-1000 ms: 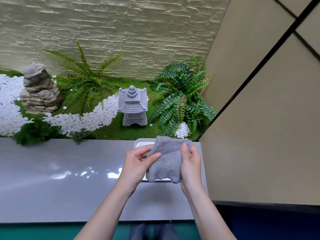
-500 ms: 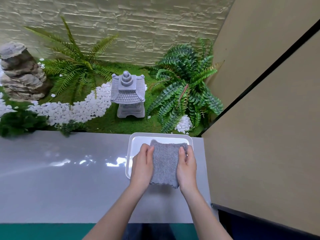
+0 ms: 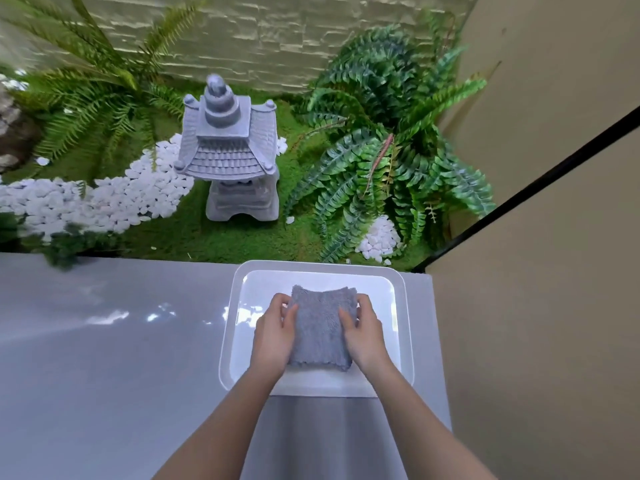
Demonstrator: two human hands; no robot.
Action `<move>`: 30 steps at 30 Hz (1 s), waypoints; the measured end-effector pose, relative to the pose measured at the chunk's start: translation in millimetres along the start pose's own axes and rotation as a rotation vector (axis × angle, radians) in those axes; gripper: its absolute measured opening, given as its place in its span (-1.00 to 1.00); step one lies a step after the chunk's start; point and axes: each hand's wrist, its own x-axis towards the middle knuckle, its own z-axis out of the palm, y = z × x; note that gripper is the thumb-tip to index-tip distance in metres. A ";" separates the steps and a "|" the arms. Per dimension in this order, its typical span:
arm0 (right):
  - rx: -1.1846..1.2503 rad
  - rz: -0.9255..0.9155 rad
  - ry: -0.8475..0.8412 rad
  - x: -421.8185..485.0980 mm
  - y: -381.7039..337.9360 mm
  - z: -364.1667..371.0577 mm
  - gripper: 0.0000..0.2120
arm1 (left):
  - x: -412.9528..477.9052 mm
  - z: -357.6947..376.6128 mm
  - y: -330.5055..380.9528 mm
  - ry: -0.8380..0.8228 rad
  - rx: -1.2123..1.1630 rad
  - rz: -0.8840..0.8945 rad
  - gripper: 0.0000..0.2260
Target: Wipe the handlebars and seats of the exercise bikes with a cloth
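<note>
Bikes are not in sight here, so no handlebar or seat is being wiped right now. The grey cloth point(image 3: 320, 327) is folded into a small square and sits over the white tray point(image 3: 407, 306), held on both sides. The left hand point(image 3: 273, 336) grips its left edge, with the thumb on top and the fingers curled round the side. The right hand point(image 3: 363, 332) grips the right edge the same way. I cannot tell if the cloth lies on the tray or hangs just above it. I think this is the very start or the very end of the job, but I cannot tell which. The tray sits at the far right corner of a shiny grey counter point(image 3: 104, 358). Past the far edge is a little garden with a stone lantern point(image 3: 228, 150), ferns point(image 3: 391, 150), white pebbles point(image 3: 104, 199) and green moss point(image 3: 207, 237), in front of a pale stone wall point(image 3: 259, 36). A plain tan wall point(image 3: 536, 306) stands on the right.
</note>
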 end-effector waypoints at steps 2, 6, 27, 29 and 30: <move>-0.055 0.001 -0.013 15.3 12.7 7.7 -0.82 | 13.4 8.6 -15.7 -0.002 0.000 -0.016 -0.89; -0.145 -0.012 -0.023 31.4 33.3 17.0 -0.83 | 25.9 19.0 -35.9 -0.001 0.024 -0.031 -0.90; -1.084 -0.474 -0.260 26.4 62.7 2.4 -0.27 | 33.5 -3.6 -62.0 -0.288 1.112 0.550 -0.17; -0.992 -0.437 -0.187 18.1 52.1 -1.6 -0.31 | 29.5 -5.6 -58.0 -0.291 1.130 0.460 -0.21; -0.960 -0.410 -0.147 11.6 43.6 -4.3 -0.34 | 23.7 -7.6 -53.8 -0.275 1.121 0.427 -0.22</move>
